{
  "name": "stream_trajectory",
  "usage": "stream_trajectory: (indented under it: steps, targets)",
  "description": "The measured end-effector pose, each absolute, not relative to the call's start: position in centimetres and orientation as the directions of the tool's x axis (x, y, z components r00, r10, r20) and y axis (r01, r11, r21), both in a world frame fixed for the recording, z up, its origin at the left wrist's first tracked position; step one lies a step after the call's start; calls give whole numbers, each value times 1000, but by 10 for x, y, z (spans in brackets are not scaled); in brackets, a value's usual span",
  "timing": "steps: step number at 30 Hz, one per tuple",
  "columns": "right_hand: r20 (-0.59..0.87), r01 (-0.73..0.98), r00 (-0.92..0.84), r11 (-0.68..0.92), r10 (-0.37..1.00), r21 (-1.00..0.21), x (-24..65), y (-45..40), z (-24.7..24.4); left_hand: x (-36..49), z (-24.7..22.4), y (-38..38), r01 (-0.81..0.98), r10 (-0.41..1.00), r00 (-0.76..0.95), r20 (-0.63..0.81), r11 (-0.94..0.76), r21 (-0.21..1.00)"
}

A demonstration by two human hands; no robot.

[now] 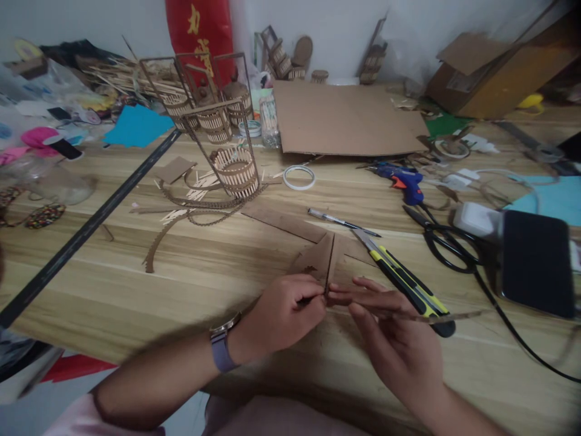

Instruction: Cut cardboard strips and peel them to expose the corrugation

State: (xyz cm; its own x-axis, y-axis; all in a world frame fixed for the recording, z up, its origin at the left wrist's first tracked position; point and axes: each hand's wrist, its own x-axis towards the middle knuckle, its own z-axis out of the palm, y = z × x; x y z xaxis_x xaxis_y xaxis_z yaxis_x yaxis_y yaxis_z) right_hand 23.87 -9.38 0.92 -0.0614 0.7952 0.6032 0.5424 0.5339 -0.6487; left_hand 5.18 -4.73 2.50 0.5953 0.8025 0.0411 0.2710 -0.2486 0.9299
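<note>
Close to the table's front edge, my left hand (285, 312) is closed, its thumb and fingertips pinching the near end of a narrow brown cardboard strip (331, 260) standing on edge. My right hand (402, 342) holds a thin brown cardboard strip (454, 316) between thumb and fingers, its far end sticking out to the right. Both sets of fingertips nearly meet; whether the two strips are one bent piece I cannot tell. Beneath them lie flat cardboard pieces (308, 257). A yellow and black utility knife (403, 275), blade out, lies just beyond my right hand, with a pen (342, 222) behind it.
A small slatted basket (236, 172) with a tall handle stands mid-table among cardboard strips; similar ones stand behind. A tape roll (299, 177), blue glue gun (406, 181), black scissors (447, 245) and phone (535, 263) lie rightward. A large cardboard sheet (349, 118) lies at the back.
</note>
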Motion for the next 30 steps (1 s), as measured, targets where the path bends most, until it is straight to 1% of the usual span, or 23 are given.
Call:
stream_trajectory:
  steps: [3,7,11,13,16,19,25,30]
  targets:
    - [596,522,-33,523,802,-674,238,-93,9,52,25,-47,273,795,607,20,-233,933]
    - [600,499,-24,529,800,-686,239,-93,8,52,24,-48,242,770,635,64,-278,930]
    - [560,543,18,462,828,-701,241,-94,7,52,24,-49,232,748,655,109,-336,913]
    - [530,538,49,425,846,-728,243,-94,8,52,24,-49,216,738,661,140,-365,906]
    - [480,447,65,405,875,-798,244,-93,8,52,24,-49,198,723,668,179,-404,893]
    - [429,346,73,381,900,-858,243,-92,8,51,23,-49,219,726,666,172,-411,885]
    - [380,218,93,354,920,-910,240,-88,6,51,25,-49,228,734,657,172,-410,883]
    - [285,39,89,282,955,-959,243,-82,3,50,26,-50,249,727,672,142,-402,881]
